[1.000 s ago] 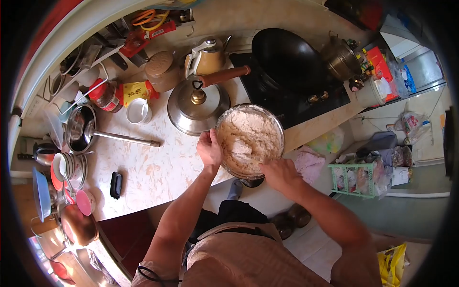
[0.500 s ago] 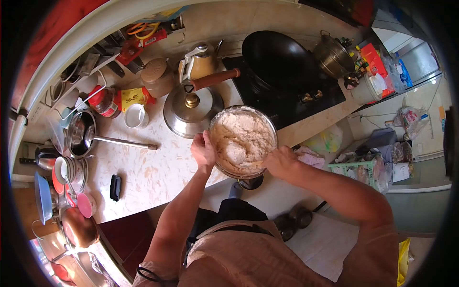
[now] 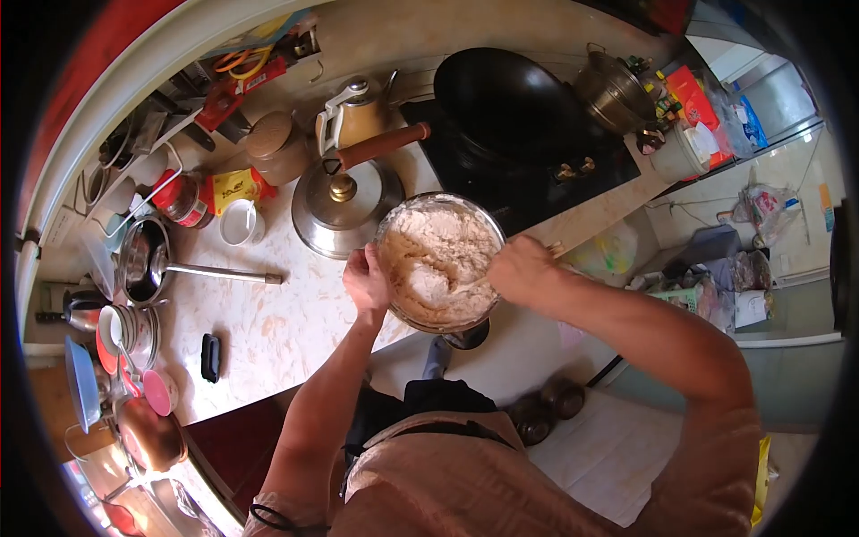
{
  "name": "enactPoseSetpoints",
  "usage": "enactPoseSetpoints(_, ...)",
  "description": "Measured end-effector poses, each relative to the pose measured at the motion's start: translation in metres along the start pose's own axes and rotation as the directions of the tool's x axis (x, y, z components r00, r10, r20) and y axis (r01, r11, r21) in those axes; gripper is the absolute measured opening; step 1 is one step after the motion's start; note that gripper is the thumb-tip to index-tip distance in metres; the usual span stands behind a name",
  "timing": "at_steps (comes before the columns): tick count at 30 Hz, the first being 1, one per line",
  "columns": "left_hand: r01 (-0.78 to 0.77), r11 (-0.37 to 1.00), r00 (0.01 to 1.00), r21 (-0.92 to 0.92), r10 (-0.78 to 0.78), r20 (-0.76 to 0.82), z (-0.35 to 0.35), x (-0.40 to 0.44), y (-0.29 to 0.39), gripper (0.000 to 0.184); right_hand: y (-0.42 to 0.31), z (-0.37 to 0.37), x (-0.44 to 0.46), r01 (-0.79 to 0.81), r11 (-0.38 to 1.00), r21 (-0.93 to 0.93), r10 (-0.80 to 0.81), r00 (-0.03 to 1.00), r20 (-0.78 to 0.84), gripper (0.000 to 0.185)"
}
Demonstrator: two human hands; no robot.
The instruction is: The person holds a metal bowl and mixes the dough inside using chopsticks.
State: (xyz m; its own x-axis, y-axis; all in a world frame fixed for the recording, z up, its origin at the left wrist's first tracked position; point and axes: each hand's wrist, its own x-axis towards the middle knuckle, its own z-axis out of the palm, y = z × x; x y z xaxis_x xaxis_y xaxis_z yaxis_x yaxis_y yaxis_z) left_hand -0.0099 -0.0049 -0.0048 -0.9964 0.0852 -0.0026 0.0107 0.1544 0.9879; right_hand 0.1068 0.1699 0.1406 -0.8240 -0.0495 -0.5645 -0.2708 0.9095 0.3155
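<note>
A metal bowl (image 3: 495,221) of floury, shaggy dough (image 3: 438,255) is at the counter's front edge. My left hand (image 3: 368,279) is closed on the bowl's left rim, thumb up at the edge. At the right rim, my right hand (image 3: 522,271) is wrapped round what look like wooden chopsticks (image 3: 557,250), whose upper ends stick out past the fist. Their lower part is hard to make out against the dough. Just behind the bowl sits a round metal lid (image 3: 349,210) with a brass-coloured knob.
A black wok (image 3: 501,103) sits on the dark stove (image 3: 537,192). To the left are a ladle (image 3: 224,271), a white cup (image 3: 242,222), a black case (image 3: 210,358) and stacked bowls (image 3: 134,331). A kettle (image 3: 356,116) and a jar (image 3: 276,148) stand at the back.
My right hand has turned and lifted slightly at the bowl's right rim, and the stick ends now show beyond it. My left hand stays on the rim. The whole view has shifted slightly.
</note>
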Motion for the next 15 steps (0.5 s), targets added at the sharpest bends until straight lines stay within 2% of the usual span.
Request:
enactPoseSetpoints(3,0.038,0.996,0.999,0.080,-0.040,0.023,-0.002,0.001,-0.003,0.038,0.001,0.009,0.000,0.014,0.998,0.056,-0.011,0.999,-0.048,0.015)
enactPoseSetpoints(7,-0.014,1.000,1.000,0.016,0.015,-0.021,0.004,0.002,-0.001,0.038,-0.007,-0.007,-0.009,0.054,0.999,0.004,-0.054,0.999,0.008,0.014)
enactPoseSetpoints(9,-0.026,0.997,0.999,0.074,0.028,-0.020,0.000,0.000,-0.002,0.038,-0.004,-0.003,-0.015,-0.047,0.998,-0.042,0.036,0.970,-0.240,0.016)
enactPoseSetpoints(10,-0.026,0.996,0.999,0.081,0.029,-0.030,-0.003,0.002,-0.002,0.038,0.000,0.005,-0.015,-0.038,0.998,-0.042,0.026,0.969,-0.247,0.016)
enactPoseSetpoints(12,0.013,0.999,1.000,0.049,-0.013,0.002,-0.002,0.001,0.000,0.037,0.010,0.019,-0.022,-0.128,0.985,-0.117,0.088,0.951,-0.295,0.006)
enactPoseSetpoints(13,0.015,0.999,1.000,0.046,-0.016,0.007,0.000,-0.001,0.002,0.037,0.013,0.022,-0.032,-0.074,0.993,-0.097,0.032,0.924,-0.382,0.006)
enactPoseSetpoints(14,0.001,0.997,1.000,0.079,-0.002,0.004,-0.001,-0.001,0.005,0.037,0.012,0.025,-0.033,-0.076,0.992,-0.098,0.034,0.925,-0.378,0.006)
enactPoseSetpoints(15,-0.014,0.993,1.000,0.114,0.015,-0.001,-0.002,0.000,0.007,0.037,0.007,0.022,-0.029,-0.023,0.991,0.128,0.054,0.968,-0.243,0.007)
